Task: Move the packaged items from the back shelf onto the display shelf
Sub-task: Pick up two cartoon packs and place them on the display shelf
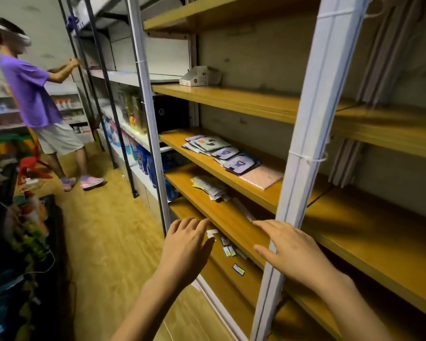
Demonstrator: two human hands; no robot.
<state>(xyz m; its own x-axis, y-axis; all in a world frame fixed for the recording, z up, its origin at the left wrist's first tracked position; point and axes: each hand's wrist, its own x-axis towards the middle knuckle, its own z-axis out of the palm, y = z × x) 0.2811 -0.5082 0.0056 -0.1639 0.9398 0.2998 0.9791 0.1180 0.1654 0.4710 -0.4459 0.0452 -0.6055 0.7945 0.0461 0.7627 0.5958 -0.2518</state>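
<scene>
Flat purple and grey packets (223, 151) lie in an overlapping row on a wooden shelf (256, 190), with a pink flat pack (262, 177) at the row's near end. One board lower, a pile of pale yellow-white packets (210, 187) rests on the shelf (231, 222). Small blue-and-white packets (229, 251) are scattered on the board below that. My left hand (185, 249) hovers open in front of the lower boards. My right hand (290, 247) is open too, fingers spread over the edge of the shelf with the pale packets. Neither hand holds anything.
A white metal upright (298, 168) stands just beside my right hand. A white cardboard box (199, 76) sits on a higher shelf. A person in a purple shirt (32, 94) works at shelves down the aisle on the left. Goods crowd the left edge.
</scene>
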